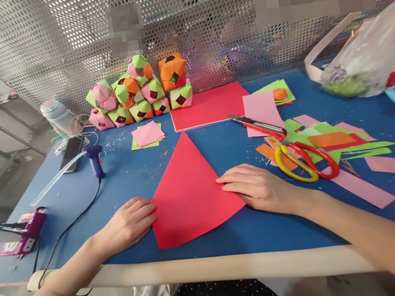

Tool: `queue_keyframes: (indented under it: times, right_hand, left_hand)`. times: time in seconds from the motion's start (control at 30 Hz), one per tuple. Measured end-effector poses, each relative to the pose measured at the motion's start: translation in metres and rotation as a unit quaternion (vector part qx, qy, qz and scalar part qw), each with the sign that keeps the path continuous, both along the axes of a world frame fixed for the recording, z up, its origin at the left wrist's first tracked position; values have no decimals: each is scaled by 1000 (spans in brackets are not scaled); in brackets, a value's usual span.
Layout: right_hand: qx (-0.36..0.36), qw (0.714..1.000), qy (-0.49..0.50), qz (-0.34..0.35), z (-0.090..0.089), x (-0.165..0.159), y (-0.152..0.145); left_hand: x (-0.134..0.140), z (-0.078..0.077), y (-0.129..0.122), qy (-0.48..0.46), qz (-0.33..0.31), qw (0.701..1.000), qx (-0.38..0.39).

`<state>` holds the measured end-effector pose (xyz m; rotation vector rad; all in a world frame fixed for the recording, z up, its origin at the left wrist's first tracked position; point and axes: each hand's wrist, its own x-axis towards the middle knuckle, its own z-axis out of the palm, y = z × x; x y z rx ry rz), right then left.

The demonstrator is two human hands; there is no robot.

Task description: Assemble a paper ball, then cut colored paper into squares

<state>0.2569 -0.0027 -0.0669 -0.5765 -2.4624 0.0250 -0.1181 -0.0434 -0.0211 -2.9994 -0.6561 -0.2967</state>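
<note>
A red sheet of paper [193, 197] lies in front of me on the blue table, its pointed corner facing away. It looks roughly triangular, with a bowed near edge; I cannot tell whether it is folded. At its left edge my left hand [132, 223] is closed, fingertips on the paper's border. My right hand [262, 188] grips the right edge, fingers together over the border and the thumb mostly hidden. Beyond the sheet lie a stack of larger red paper [209, 104] and a small pile of pink and green squares [147, 134].
Scissors [305, 159] and a utility knife [258, 124] lie among paper scraps [350, 138] at right. Folded paper blocks [127, 91] are stacked at the back. A glue gun [95, 161] with a cord, a phone [72, 153] and a bottle [59, 116] stand left.
</note>
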Motion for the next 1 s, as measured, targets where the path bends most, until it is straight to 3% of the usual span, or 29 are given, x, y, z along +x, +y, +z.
queue_keyframes:
  times: [0.1,0.2,0.33,0.47,0.6,0.77,0.87,1.0]
  right_hand:
    - [6,1000,-10,10,2,-3,-2]
    - [-25,1000,14,-5,1,-7,-1]
    - [-112,991,61,-44,-1,-11,3]
    - [-166,978,88,-86,0,-13,5]
    - [-226,955,112,-156,4,-14,6]
    - [-300,920,132,-216,9,-16,10]
    - [-352,890,156,-244,10,-17,14]
    - [-357,885,150,-259,7,-19,18]
  left_hand:
    - [-3,-7,15,-7,52,999,15]
    - [-2,-4,28,-2,94,996,-8]
    - [4,6,29,-2,89,992,-86]
    - [10,5,23,-91,93,977,-169]
    - [14,-4,26,-179,188,936,-237]
    - [24,-7,45,-262,344,840,-327]
    - [31,-7,59,-294,361,805,-367]
    - [37,-13,66,-337,365,773,-394]
